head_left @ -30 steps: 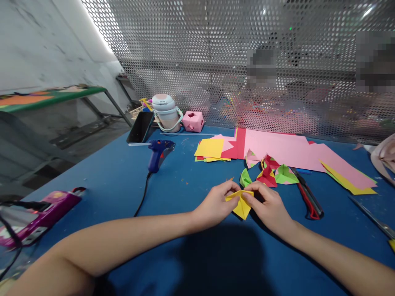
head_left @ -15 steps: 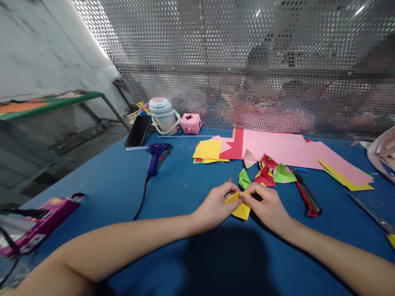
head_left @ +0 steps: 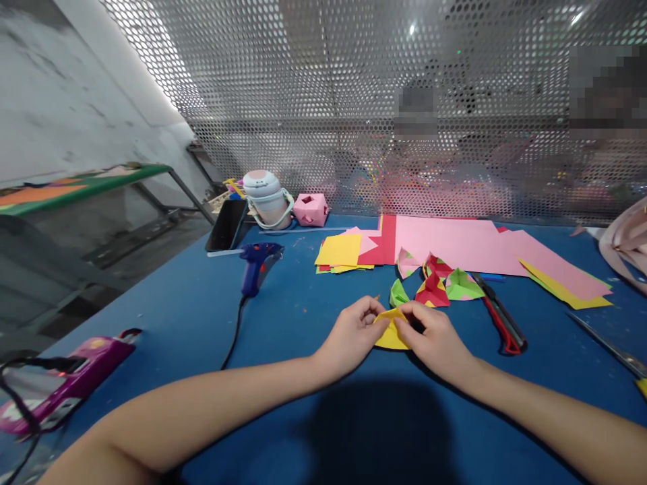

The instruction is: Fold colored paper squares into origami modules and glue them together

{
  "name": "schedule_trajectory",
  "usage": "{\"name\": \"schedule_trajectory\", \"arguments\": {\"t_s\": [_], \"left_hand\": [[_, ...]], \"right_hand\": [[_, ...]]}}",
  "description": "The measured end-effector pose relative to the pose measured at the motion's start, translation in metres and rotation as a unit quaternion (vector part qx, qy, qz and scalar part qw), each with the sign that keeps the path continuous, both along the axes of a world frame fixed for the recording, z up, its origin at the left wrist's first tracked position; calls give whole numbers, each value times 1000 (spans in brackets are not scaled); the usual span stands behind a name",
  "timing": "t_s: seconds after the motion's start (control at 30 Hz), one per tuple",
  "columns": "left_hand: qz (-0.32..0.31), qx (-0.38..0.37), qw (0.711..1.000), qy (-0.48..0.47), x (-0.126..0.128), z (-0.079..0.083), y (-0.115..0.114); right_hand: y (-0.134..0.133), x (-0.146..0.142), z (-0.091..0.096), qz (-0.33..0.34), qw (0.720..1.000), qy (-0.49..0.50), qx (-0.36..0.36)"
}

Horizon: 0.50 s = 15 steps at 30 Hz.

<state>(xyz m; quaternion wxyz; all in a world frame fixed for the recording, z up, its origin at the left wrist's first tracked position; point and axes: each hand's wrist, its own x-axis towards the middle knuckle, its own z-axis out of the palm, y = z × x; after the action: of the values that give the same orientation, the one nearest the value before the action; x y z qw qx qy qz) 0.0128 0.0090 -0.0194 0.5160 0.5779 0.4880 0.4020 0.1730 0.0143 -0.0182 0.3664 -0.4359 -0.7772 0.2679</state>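
A piece of yellow folded paper (head_left: 392, 337) is pinched between my two hands, low over the blue table. My left hand (head_left: 354, 331) grips its left side with thumb and fingers. On the other side, my right hand (head_left: 435, 337) holds it the same way, and the fingertips of both hands almost meet at its upper edge. Just beyond the hands lie several folded paper pieces: a green one (head_left: 399, 294), a red one (head_left: 433, 291), a green one with pink spots (head_left: 463, 285) and a pink one (head_left: 406, 263).
Yellow paper squares (head_left: 340, 250) and large pink sheets (head_left: 447, 244) lie farther back. A blue glue gun (head_left: 257, 266) rests at left, near a phone (head_left: 227, 225), a bottle (head_left: 267, 201) and a pink paper box (head_left: 310, 209). A red-handled cutter (head_left: 500, 320) and scissors (head_left: 611, 347) lie right; a purple power strip (head_left: 75, 377) far left.
The yellow paper has turned and changed shape between my fingers, now showing a wider, rounded lower edge. Both hands stay in nearly the same place; the view has shifted slightly.
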Motion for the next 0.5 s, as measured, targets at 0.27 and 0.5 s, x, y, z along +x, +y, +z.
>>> {"name": "schedule_trajectory", "arguments": {"t_s": [0.27, 0.5], "left_hand": [[-29, -10, 1000, 1, 3, -1, -3], [-17, 11, 1000, 2, -1, -4, 1]], "right_hand": [[-1, 2, -9, 72, 988, -24, 131], [-3, 0, -9, 48, 989, -15, 137]]}}
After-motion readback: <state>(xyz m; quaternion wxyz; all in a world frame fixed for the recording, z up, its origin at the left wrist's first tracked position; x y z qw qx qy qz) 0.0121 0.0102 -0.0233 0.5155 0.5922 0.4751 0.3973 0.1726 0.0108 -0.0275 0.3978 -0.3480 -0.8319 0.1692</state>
